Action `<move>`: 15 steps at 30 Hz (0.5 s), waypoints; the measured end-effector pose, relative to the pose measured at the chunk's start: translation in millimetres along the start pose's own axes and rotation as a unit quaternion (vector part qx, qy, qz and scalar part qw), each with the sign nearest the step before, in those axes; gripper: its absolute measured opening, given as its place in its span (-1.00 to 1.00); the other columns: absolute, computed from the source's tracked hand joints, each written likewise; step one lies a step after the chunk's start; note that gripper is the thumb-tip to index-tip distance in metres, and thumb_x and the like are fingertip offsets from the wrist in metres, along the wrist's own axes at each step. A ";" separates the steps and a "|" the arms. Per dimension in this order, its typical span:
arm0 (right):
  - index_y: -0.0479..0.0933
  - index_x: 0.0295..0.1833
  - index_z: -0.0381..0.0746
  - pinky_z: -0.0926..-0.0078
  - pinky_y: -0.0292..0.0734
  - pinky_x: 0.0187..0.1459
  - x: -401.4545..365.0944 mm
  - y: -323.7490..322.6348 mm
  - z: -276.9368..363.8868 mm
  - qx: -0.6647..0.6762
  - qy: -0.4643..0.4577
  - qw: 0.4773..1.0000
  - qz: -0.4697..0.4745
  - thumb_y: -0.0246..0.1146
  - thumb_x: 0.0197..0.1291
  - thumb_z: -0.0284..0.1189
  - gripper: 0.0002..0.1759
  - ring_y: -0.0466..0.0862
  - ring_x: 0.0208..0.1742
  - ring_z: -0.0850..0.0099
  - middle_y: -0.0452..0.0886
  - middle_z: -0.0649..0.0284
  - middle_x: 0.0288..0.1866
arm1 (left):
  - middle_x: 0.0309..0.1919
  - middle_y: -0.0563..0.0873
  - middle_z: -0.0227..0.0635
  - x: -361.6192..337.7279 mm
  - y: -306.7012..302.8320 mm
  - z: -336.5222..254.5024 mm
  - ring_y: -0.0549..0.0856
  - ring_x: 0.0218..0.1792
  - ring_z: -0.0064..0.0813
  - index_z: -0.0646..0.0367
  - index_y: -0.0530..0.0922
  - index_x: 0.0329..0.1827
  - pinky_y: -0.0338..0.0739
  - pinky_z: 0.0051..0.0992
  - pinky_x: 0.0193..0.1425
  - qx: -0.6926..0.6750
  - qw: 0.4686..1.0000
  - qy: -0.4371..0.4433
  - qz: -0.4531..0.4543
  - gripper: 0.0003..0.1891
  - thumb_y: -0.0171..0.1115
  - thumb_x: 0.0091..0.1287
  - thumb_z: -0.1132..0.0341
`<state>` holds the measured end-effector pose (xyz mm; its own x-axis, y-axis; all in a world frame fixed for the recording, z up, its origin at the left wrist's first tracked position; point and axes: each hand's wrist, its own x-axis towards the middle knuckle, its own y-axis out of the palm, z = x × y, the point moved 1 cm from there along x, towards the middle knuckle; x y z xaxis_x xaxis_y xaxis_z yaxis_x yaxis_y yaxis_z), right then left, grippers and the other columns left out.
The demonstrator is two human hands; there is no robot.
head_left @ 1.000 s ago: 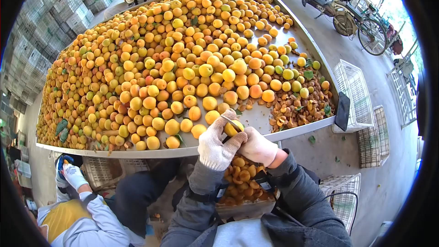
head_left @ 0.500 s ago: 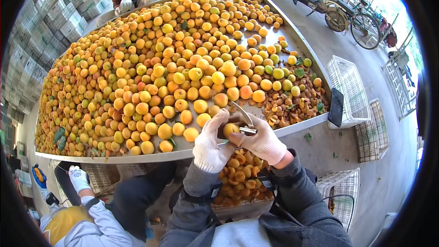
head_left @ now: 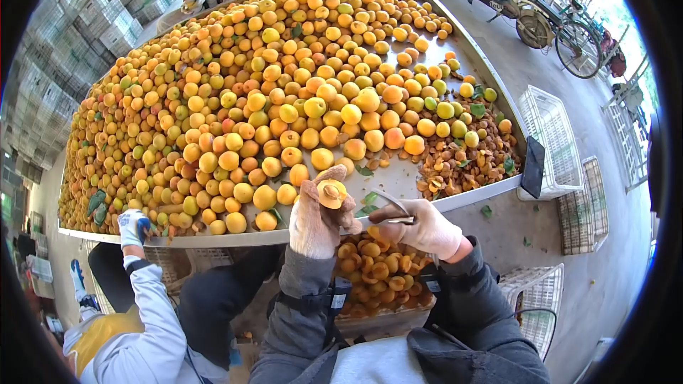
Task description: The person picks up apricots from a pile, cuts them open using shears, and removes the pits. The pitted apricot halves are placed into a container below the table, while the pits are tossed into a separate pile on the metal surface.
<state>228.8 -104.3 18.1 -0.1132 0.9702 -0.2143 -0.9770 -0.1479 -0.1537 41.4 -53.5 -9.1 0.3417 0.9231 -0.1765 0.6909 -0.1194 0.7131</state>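
since half a second ago our hands have parted. then both closed round one apricot with the blade in it; now our left hand (head_left: 316, 219) has lifted away with an opened apricot half (head_left: 331, 193), pit facing up. we judge the cut finished and the stone not yet out. the left fingers (head_left: 306, 203) curl snugly round the half, which sits at their tips. our right hand (head_left: 427, 231) has drawn back, fingers wrapped tight on the knife (head_left: 390, 203), its blade just apart from the fruit. below both hands' fingers lies the crate of halved apricots (head_left: 377, 270); beyond them is the metal table (head_left: 398, 178).
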 end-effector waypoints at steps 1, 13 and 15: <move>0.66 -0.01 -0.27 0.65 0.52 -0.33 0.9 0.6 -5.0 -0.128 -0.096 0.987 -0.018 0.35 0.21 -0.41 -0.74 0.62 -0.42 0.58 0.67 0.36 -0.40 | -0.46 0.55 -0.34 -0.2 0.6 -1.8 0.45 -0.59 -0.51 0.22 0.48 0.16 0.42 -0.40 -0.48 -0.040 0.999 -0.036 0.000 -0.24 0.00 0.34 -0.38; 0.55 0.04 -0.33 0.64 0.17 -0.71 38.2 37.2 71.5 0.384 -0.245 0.862 -0.221 0.13 0.31 -0.62 -0.78 0.36 -0.77 0.58 0.49 0.30 -0.60 | -0.60 0.45 -0.41 -9.4 12.3 7.5 0.35 -0.71 -0.58 0.20 0.50 -0.05 0.29 -0.55 -0.65 0.118 0.990 -0.041 -0.059 -0.33 -0.05 0.39 -0.35; 0.56 0.03 -0.33 0.63 0.15 -0.73 42.3 43.3 71.4 0.327 -0.267 0.876 -0.233 0.14 0.31 -0.65 -0.79 0.34 -0.79 0.57 0.48 0.33 -0.61 | -0.59 0.45 -0.41 -7.9 9.2 9.4 0.39 -0.69 -0.60 0.19 0.48 -0.10 0.29 -0.59 -0.64 0.152 0.986 -0.007 -0.068 -0.43 -0.04 0.45 -0.24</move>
<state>168.8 -56.0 71.2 0.4281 0.8730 0.2334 -0.8140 0.2603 0.5194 51.1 -65.3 -7.5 0.2391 0.9334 -0.2677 0.8897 -0.1002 0.4453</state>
